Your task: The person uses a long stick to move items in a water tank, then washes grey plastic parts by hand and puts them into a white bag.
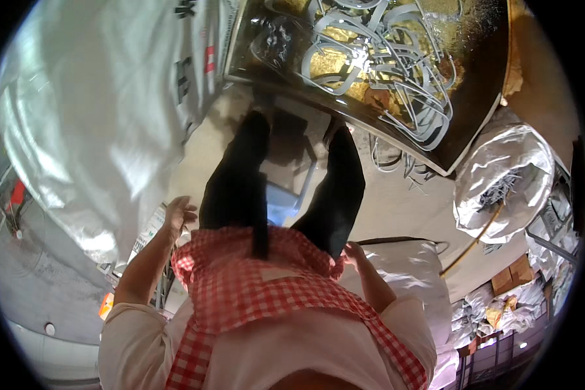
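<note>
My left hand [181, 214] hangs beside the red and white checked apron [266, 279], next to a large white woven sack [104, 130]. Its fingers are apart and nothing is in them. At the apron's other edge is my right hand [353, 254], by a white sack [406, 273]. Its fingers are mostly hidden, so I cannot tell whether they hold the cloth. Beyond my legs, a dark-sided table [344, 114] carries a loose heap of grey bent plastic strips [396, 71]. A clear plastic bag [281, 40] lies to the left of the heap.
At the right stands an open white sack [504, 182] with grey scraps inside and a thin brown stick [474, 239] leaning across it. Grey strips [396, 159] dangle below the table edge. Between my legs is a blue stool [283, 203]. Cardboard boxes [513, 274] lie at the far right.
</note>
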Action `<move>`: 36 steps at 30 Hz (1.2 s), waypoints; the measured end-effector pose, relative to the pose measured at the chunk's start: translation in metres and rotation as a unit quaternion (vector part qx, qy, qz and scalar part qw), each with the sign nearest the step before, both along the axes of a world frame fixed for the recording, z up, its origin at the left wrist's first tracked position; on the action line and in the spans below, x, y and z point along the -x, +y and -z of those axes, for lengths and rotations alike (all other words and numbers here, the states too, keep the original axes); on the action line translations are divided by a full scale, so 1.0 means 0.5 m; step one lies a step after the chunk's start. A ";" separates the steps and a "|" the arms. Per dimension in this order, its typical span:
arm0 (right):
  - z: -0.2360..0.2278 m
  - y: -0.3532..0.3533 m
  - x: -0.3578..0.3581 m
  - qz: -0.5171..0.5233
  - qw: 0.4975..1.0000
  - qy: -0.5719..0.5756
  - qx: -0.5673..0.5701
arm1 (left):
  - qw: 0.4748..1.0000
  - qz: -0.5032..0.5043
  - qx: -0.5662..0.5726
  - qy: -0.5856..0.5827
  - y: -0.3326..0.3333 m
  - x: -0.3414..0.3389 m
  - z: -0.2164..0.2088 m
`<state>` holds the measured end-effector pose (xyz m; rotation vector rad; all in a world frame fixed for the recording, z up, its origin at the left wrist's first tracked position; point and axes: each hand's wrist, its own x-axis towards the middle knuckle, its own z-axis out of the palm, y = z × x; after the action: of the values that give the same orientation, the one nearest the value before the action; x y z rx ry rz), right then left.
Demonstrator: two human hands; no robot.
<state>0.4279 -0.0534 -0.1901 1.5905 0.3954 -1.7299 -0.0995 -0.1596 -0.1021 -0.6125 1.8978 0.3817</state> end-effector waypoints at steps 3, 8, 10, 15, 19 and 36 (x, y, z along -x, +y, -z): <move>0.157 -0.030 0.090 -0.061 0.995 0.062 -0.050 | 0.977 0.205 -0.023 -0.055 -0.121 0.028 0.180; 0.280 -0.043 0.144 -0.015 0.992 0.085 -0.091 | 0.963 -0.026 -0.265 0.041 0.047 -0.033 0.311; 0.309 -0.053 0.138 0.009 0.991 0.085 -0.099 | 0.944 0.244 -0.146 0.167 0.176 -0.031 0.322; 0.413 -0.055 0.144 0.046 0.984 0.092 -0.144 | 0.685 0.514 -0.463 0.227 0.419 -0.134 0.302; 0.479 -0.052 0.152 0.058 0.975 0.097 -0.190 | 0.784 0.395 -0.477 -0.026 0.506 -0.219 0.326; 0.482 0.058 0.101 0.238 0.852 0.063 -0.462 | 0.339 0.289 -0.882 -0.153 0.561 -0.390 0.032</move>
<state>0.3772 -0.0246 -0.4312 2.3995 1.1034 -2.1799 0.0953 0.1211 -0.1180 1.3678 0.2844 1.3196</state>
